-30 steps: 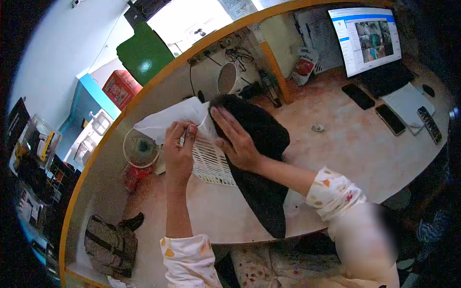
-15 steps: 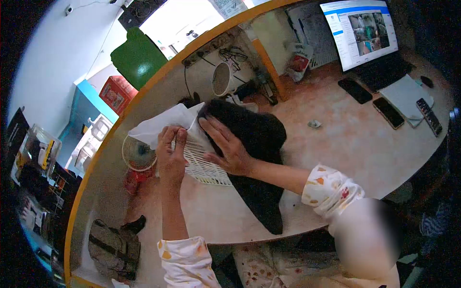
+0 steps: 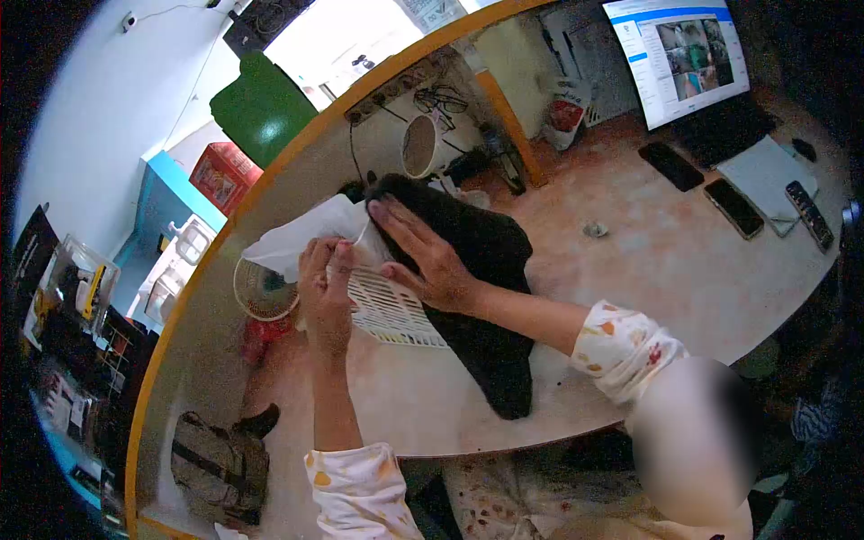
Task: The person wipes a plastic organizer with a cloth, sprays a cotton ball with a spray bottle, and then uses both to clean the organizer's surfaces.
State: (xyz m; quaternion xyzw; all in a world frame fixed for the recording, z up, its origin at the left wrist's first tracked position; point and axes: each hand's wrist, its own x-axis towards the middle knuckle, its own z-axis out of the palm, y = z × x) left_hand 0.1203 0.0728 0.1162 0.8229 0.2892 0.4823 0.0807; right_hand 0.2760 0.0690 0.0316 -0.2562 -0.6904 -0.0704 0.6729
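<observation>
My left hand [image 3: 326, 288] is closed at the lower edge of a thin white sheet [image 3: 301, 232], cloth or paper, pinching it between thumb and fingers. The sheet lies over the back of a white slotted plastic basket [image 3: 391, 317]. My right hand [image 3: 434, 270] rests flat on a black cloth [image 3: 486, 247], fingers stretched out and thumb apart over the basket. The cloth drapes over the basket's right side, and its long tip hangs down toward the desk's front edge. What lies inside the basket is hidden.
A small round fan [image 3: 264, 288] stands behind my left hand. At lower left sits a brown bag [image 3: 216, 463]. A laptop [image 3: 688, 58], two phones [image 3: 670, 166], a remote [image 3: 808, 216] and papers [image 3: 765, 175] occupy the right. A crumpled scrap [image 3: 595, 230] lies on the desk [image 3: 630, 297].
The whole view has shifted slightly. Both hands keep nearly the same places on the white sheet and the black cloth; the right fingertips sit a little closer to the sheet's edge.
</observation>
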